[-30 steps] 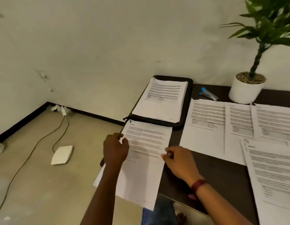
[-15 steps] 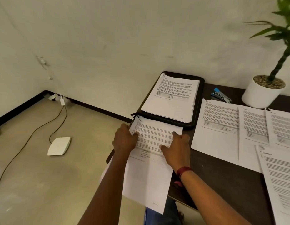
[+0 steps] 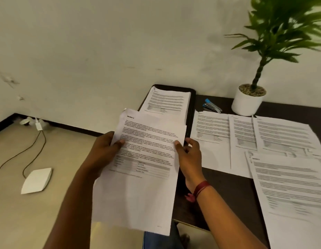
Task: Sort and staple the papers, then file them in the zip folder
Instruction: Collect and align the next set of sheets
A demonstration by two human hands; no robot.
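The person is gripping one sheaf of papers (image 3: 147, 159), headed "Section 2", with both hands. The left hand (image 3: 104, 150) is pinching its left edge and the right hand (image 3: 189, 155) its right edge, each with the thumb on the front and the fingers behind. At least two sheets are showing in the sheaf, the back one peeking out above the front one. The sheaf is hanging raised across the left edge of the dark table (image 3: 224, 191), its lower half over the floor side and its top corner overlapping the near end of the black zip folder (image 3: 192, 108).

The folder is lying at the table's far left corner against the wall, carrying one stack of papers (image 3: 167, 103). A strip of bare tabletop is running between the right hand and the laid-out sets, widening toward the near edge.

Four sets are lying flat on the table: three in a row, (image 3: 211, 137), (image 3: 243, 133) and (image 3: 282, 135), edges overlapping, and one nearer (image 3: 289, 186), reaching the front edge. One blue stapler (image 3: 212, 106) is sitting just behind the row, beside one potted plant (image 3: 247, 103). On the floor to the left, one flat white device (image 3: 36, 180) is lying with a cable (image 3: 33, 151) trailing toward the wall.
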